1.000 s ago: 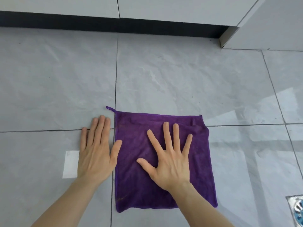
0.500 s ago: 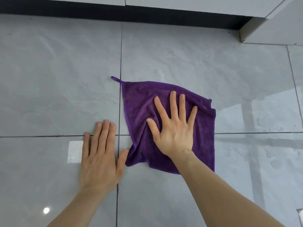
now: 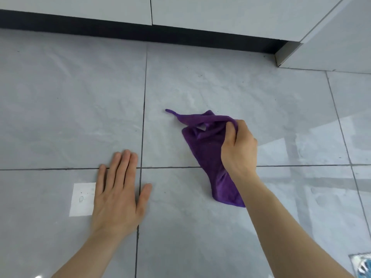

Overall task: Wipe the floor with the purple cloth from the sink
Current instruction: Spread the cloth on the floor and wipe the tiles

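Observation:
The purple cloth (image 3: 208,151) is bunched and partly lifted off the grey tiled floor (image 3: 70,107); its far edge is pulled up and its lower end trails on the tiles. My right hand (image 3: 239,147) is closed around the cloth's upper fold, fingers curled over it. A small hanging loop sticks out at the cloth's far left corner. My left hand (image 3: 118,195) lies flat on the floor to the left of the cloth, fingers together, thumb out, holding nothing.
White cabinet fronts (image 3: 200,13) with a dark toe-kick (image 3: 140,33) run along the far side. A cabinet corner (image 3: 285,55) juts out at the far right. A floor drain (image 3: 361,265) sits at the bottom right. A bright square reflection (image 3: 82,199) lies beside my left hand.
My right hand pushed the flat cloth away from me, then closed on it and gathered it up to the right. My left hand stayed flat on the floor.

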